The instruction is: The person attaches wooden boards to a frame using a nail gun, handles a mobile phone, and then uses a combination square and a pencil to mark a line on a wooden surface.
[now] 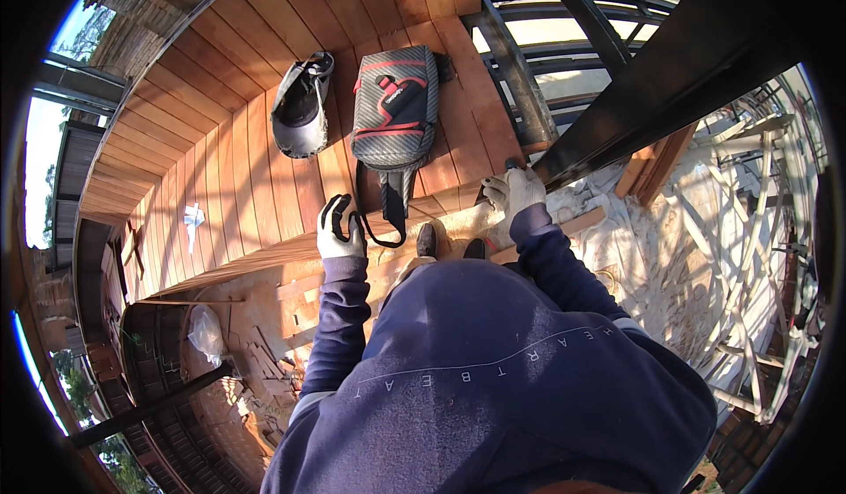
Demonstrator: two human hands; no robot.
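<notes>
A person's torso in a navy-blue sweatshirt (493,397) fills six o'clock. The white-and-black-gloved left hand (342,228) is at nine, fingers loosely curved, thumb apart, its navy-sleeved forearm pointing to twelve. The pale-gloved right hand (520,191), near two, has bent fingers; its forearm (557,252) slants toward eleven.

Tally, clock taken from mid-view. Gloved hands: 2, the left hand (342,237) at 9 o'clock, the right hand (525,193) at 2. Backpack (397,141): 1, near 12. Cap (307,134): 1, between 10 and 11. Shoes: 2, the left shoe (426,240) and right shoe (476,249), close to centre. White scrap (193,218): 1, at 9, outermost. Plastic bag (205,334): 1, at 8. Broad black beam (661,80): 1, at 2. Pale sticks (748,344), around 3 to 4: more than five; tangled toward the rim, so exact count uncertain.
</notes>
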